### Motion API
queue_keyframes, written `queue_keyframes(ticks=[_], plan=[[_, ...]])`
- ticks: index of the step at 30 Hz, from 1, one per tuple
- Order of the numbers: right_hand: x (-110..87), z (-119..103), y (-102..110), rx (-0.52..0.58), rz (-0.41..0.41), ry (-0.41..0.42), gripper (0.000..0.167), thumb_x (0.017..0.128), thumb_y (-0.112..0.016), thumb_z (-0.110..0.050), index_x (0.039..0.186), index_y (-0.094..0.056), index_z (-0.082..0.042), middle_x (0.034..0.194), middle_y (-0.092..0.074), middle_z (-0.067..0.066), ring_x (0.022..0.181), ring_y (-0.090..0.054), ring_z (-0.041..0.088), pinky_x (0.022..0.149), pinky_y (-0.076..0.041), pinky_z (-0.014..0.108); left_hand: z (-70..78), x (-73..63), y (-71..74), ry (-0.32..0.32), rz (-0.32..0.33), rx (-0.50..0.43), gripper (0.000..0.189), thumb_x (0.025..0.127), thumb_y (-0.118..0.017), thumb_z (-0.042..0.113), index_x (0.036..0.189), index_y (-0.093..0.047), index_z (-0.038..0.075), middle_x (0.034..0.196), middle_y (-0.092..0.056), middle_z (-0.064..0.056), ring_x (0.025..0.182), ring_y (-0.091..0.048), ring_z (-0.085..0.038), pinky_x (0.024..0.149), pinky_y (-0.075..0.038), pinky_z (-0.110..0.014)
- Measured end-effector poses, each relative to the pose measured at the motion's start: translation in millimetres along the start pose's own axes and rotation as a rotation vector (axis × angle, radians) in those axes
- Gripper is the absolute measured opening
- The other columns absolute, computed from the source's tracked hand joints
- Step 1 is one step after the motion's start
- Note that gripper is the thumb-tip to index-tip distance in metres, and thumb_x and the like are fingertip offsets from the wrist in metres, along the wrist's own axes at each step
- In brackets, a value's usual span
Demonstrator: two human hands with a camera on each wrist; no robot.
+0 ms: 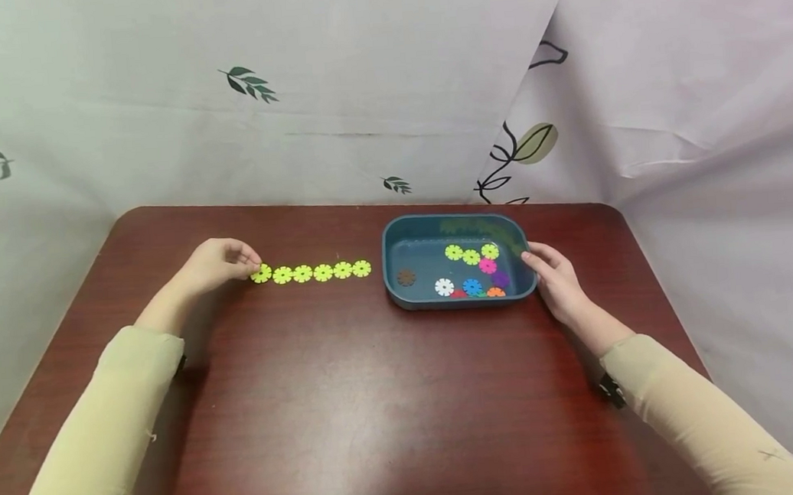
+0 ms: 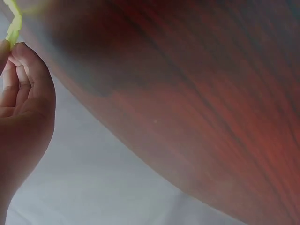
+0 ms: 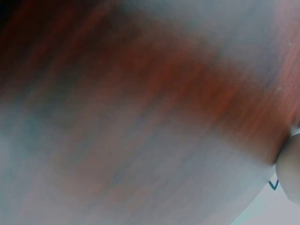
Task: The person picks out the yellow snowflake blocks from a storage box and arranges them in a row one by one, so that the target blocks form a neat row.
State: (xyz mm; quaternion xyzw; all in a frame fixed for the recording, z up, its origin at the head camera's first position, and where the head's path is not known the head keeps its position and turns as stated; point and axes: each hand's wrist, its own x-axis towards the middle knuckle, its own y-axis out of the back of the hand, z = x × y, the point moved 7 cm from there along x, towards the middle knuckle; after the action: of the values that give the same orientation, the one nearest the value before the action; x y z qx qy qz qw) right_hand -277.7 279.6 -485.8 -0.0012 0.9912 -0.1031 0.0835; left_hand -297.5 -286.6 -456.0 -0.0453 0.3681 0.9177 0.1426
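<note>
My left hand (image 1: 221, 261) pinches a yellow-green snowflake disc (image 1: 261, 274) between thumb and fingertips, at the left end of a row of several matching discs (image 1: 323, 272). In the left wrist view, the edge of that pinched disc (image 2: 15, 29) rises above the fingertips. My right hand (image 1: 559, 280) grips the right end of a dark blue plastic tray (image 1: 392, 282), thumb at the rim and fingers along the outer wall. Inside lie three yellow-green discs (image 1: 471, 257) and others in pink, purple, orange, blue, white (image 1: 444, 287) and brown (image 1: 406, 277). The near wall partly hides some discs.
Both hands work over a reddish-brown wooden table (image 1: 352, 404) with rounded far corners. Behind it and to the right hangs a pale cloth (image 1: 334, 152) with leaf prints. The right wrist view shows mostly blurred tabletop (image 3: 154, 79).
</note>
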Motion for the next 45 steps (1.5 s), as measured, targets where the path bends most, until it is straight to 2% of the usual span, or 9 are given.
queue_keyframes(ticks=[4,7,11,14,19,26,35,40,45], plan=[[-1.1,0,1,-0.006,0.001,-0.003,0.015,0.107,-0.061,-0.008,0.111,-0.072,-0.018,0.104,-0.074,-0.008,0.094,-0.07,0.003,0.083,-0.06,0.016,-6.4,4.3,-0.8,0.007,0.002,0.005,0.02,0.099,-0.073,0.011,0.108,-0.073,-0.006,0.089,-0.075,-0.005,0.075,-0.066,0.0,0.072,-0.056,-0.018],[-1.6,1,1,-0.013,-0.004,-0.005,0.015,0.107,-0.061,-0.008,0.112,-0.072,-0.018,0.103,-0.074,-0.009,0.094,-0.07,0.003,0.084,-0.059,0.016,-8.4,7.5,-0.6,0.007,0.016,0.054,0.017,0.098,-0.074,0.011,0.105,-0.074,-0.004,0.086,-0.075,-0.003,0.074,-0.065,-0.001,0.07,-0.054,-0.018],[-1.2,1,0,-0.013,-0.005,-0.004,0.015,0.107,-0.061,-0.008,0.113,-0.071,-0.018,0.104,-0.074,-0.009,0.094,-0.07,0.003,0.084,-0.059,0.016,-6.4,8.7,-1.4,-0.001,0.035,0.129,0.013,0.096,-0.075,0.012,0.101,-0.076,0.0,0.086,-0.075,-0.003,0.077,-0.064,-0.007,0.072,-0.051,-0.022],[-0.5,0,0,-0.006,-0.001,0.0,0.015,0.107,-0.061,-0.008,0.112,-0.072,-0.017,0.105,-0.074,-0.008,0.094,-0.07,0.003,0.084,-0.06,0.016,-4.2,8.5,-3.2,-0.006,0.045,0.145,0.012,0.096,-0.075,0.011,0.1,-0.076,0.001,0.089,-0.077,-0.006,0.081,-0.065,-0.012,0.076,-0.05,-0.027],[-0.2,0,1,-0.009,0.002,-0.001,0.016,0.107,-0.061,-0.008,0.111,-0.072,-0.018,0.104,-0.074,-0.009,0.094,-0.07,0.003,0.084,-0.059,0.016,-3.9,8.6,-5.7,-0.009,0.061,0.142,0.011,0.096,-0.074,0.01,0.101,-0.076,0.001,0.093,-0.078,-0.011,0.083,-0.066,-0.015,0.078,-0.05,-0.03],[-1.3,0,1,-0.018,0.007,0.001,0.015,0.107,-0.062,-0.008,0.112,-0.072,-0.017,0.105,-0.074,-0.008,0.094,-0.07,0.003,0.084,-0.059,0.016,-8.2,8.5,-6.7,0.007,0.085,0.111,0.014,0.095,-0.077,0.014,0.101,-0.077,0.001,0.092,-0.077,-0.009,0.083,-0.064,-0.015,0.077,-0.049,-0.029],[-2.2,2,-2,-0.029,-0.001,0.003,0.015,0.107,-0.061,-0.008,0.114,-0.072,-0.017,0.106,-0.073,-0.009,0.095,-0.07,0.002,0.085,-0.059,0.016,-12.4,6.1,-0.2,0.012,0.092,0.065,0.019,0.097,-0.075,0.015,0.109,-0.077,0.0,0.095,-0.078,-0.009,0.078,-0.065,-0.002,0.073,-0.052,-0.019],[-2.3,3,-2,-0.029,-0.001,-0.004,0.014,0.107,-0.061,-0.009,0.115,-0.071,-0.016,0.105,-0.073,-0.009,0.096,-0.07,0.003,0.086,-0.059,0.016,-4.6,9.3,3.3,0.015,0.115,0.012,0.025,0.099,-0.074,0.019,0.115,-0.075,0.0,0.101,-0.079,-0.01,0.079,-0.066,0.003,0.075,-0.052,-0.017],[-2.1,1,-1,-0.022,0.006,0.005,0.015,0.107,-0.061,-0.008,0.113,-0.071,-0.017,0.104,-0.073,-0.008,0.094,-0.07,0.002,0.084,-0.059,0.016,17.5,22.4,3.1,-0.009,0.129,-0.049,0.026,0.098,-0.074,0.016,0.118,-0.075,-0.001,0.102,-0.079,-0.006,0.08,-0.066,0.005,0.075,-0.053,-0.015]])
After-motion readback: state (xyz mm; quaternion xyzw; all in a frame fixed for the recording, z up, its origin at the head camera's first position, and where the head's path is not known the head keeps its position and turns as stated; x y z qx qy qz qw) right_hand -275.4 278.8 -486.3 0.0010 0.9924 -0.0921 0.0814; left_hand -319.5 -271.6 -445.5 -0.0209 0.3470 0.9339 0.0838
